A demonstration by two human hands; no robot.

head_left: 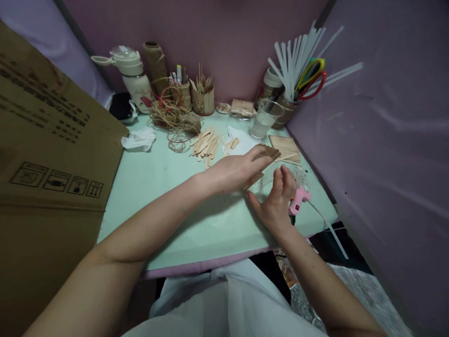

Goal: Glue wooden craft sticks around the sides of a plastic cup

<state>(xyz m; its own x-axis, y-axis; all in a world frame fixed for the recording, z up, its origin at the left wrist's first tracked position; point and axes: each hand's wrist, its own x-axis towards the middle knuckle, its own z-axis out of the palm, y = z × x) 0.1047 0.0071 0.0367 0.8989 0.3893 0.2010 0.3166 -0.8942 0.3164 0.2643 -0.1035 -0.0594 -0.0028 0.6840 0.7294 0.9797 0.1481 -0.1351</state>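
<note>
My left hand (pixel 238 171) reaches across to the right side of the table, its fingers closed around a small piece made of joined craft sticks (pixel 272 152). Much of that piece is hidden behind the hand. Close by, my right hand (pixel 275 203) has its thumb and bent fingers apart, with nothing visible between them. Its thumb is near the lower edge of the piece; whether it touches cannot be made out. A pink glue gun (pixel 300 199) lies just right of my right hand. Behind the hands is a flat panel of wooden sticks (pixel 286 147).
Loose craft sticks (pixel 206 144) lie mid-table, beside tangled twine (pixel 175 117). Along the back stand a bottle (pixel 135 84), stick-covered holders (pixel 203 100), a plastic cup (pixel 261 124) of clear liquid, and a pot with scissors (pixel 312 82) and white strips. A cardboard box (pixel 52 154) borders the left.
</note>
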